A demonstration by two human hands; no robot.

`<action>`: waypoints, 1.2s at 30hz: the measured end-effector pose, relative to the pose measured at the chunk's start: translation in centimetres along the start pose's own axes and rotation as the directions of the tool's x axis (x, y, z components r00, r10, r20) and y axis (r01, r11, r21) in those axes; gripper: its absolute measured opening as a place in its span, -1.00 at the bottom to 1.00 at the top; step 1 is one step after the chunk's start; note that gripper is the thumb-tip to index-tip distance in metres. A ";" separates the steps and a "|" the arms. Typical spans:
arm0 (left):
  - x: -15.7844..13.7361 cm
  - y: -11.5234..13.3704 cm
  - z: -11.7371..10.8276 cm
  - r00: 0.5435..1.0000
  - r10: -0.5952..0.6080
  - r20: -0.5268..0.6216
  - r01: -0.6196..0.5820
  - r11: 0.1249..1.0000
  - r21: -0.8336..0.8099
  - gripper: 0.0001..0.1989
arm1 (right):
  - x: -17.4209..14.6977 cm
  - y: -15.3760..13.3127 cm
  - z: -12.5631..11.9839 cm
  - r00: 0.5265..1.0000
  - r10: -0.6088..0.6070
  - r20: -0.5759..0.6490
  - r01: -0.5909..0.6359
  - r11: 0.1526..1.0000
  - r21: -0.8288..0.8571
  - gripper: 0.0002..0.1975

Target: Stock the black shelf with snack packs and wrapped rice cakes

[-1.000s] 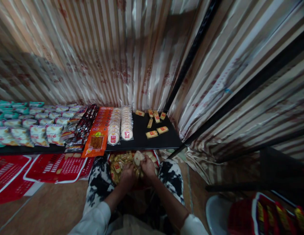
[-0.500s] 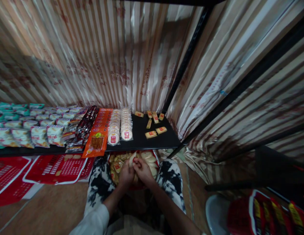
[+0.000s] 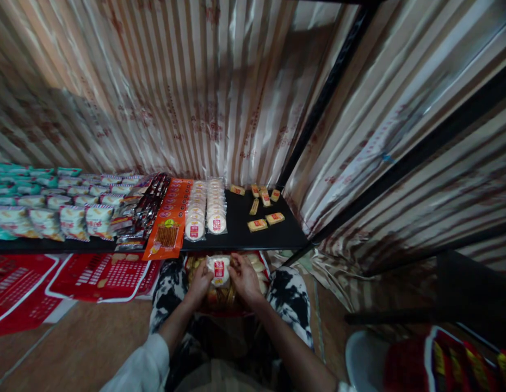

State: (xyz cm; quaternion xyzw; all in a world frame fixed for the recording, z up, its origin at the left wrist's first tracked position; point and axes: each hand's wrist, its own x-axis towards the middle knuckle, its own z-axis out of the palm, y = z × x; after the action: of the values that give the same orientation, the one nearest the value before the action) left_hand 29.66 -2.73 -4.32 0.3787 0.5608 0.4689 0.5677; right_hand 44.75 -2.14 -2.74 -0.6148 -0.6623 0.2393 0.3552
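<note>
Between my two hands is a round, white, plastic-wrapped cracker pack (image 3: 219,270) with a red label facing up. My left hand (image 3: 201,283) pinches its left edge, and my right hand (image 3: 245,280) grips the right edge. Below them, between my knees, stands a red-rimmed container (image 3: 267,260) holding small yellow-wrapped snacks (image 3: 222,298) and more white round packs (image 3: 258,263). Just beyond, two rows of similar round packs (image 3: 216,223) lie overlapping on the black shelf (image 3: 236,237).
Several small yellow snack packs (image 3: 258,224) lie on the shelf's right end. Left of the round packs are an orange snack bag (image 3: 165,234), dark sachets (image 3: 149,204) and white packs (image 3: 100,220). Red bags (image 3: 102,277) lie below. Black posts (image 3: 318,109) and striped curtains (image 3: 175,98) surround the shelf.
My hands, close together before, have moved apart to the pack's two sides. The pack now shows its red label. The view has shifted slightly left.
</note>
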 end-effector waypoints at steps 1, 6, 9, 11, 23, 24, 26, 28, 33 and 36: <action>0.1 0.1 -0.2 1.000 0.006 0.021 -0.007 1.000 0.010 -0.61 | 0.1 -0.2 -0.1 0.999 -0.047 -0.010 0.047 0.998 -0.032 -0.66; 1.1 0.2 -1.4 0.974 0.009 0.228 -0.036 0.992 0.117 -0.63 | 0.8 -1.3 -0.9 0.986 -0.146 0.086 0.155 0.982 -0.110 -0.59; 1.3 0.8 -1.9 0.924 -0.034 0.381 -0.048 0.978 0.205 -0.70 | 1.2 -1.9 -1.2 0.966 -0.100 0.240 0.120 0.990 -0.069 -0.54; 1.3 1.3 -2.2 0.903 -0.044 0.427 -0.082 0.959 0.271 -0.71 | 1.3 -2.2 -1.3 0.935 -0.074 0.348 0.086 0.996 -0.019 -0.55; 1.7 5.0 -4.4 0.970 -0.013 0.244 0.019 1.000 -0.023 -0.52 | 1.8 -1.1 1.0 0.915 0.258 0.308 -0.386 0.778 0.495 -0.72; 1.7 5.2 -4.4 0.979 -0.020 0.202 0.036 0.996 -0.079 -0.48 | 1.8 -1.3 1.2 0.903 0.302 0.304 -0.425 0.726 0.541 -0.68; 1.6 5.2 -4.5 0.991 -0.031 0.129 0.051 0.986 -0.156 -0.41 | 1.9 -1.7 1.5 0.873 0.376 0.312 -0.487 0.625 0.610 -0.61; 1.6 4.9 -4.4 0.996 -0.046 0.078 0.059 0.982 -0.180 -0.38 | 2.1 -2.2 1.9 0.847 0.423 0.322 -0.523 0.552 0.650 -0.57; 1.8 3.8 -3.8 0.999 -0.047 -0.011 0.044 0.984 -0.174 -0.47 | 2.5 -2.9 3.3 0.850 0.438 0.294 -0.501 0.498 0.708 -0.55; 2.2 3.4 -3.4 0.999 -0.024 -0.034 0.019 0.991 -0.132 -0.57 | 2.6 -2.6 4.2 0.878 0.398 0.266 -0.463 0.567 0.681 -0.54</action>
State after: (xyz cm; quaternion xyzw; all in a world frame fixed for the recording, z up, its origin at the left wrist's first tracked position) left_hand 25.78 -0.01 -1.94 0.3258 0.5426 0.5054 0.5866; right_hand 39.92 0.62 -3.01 -0.5541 -0.3556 0.5860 0.4723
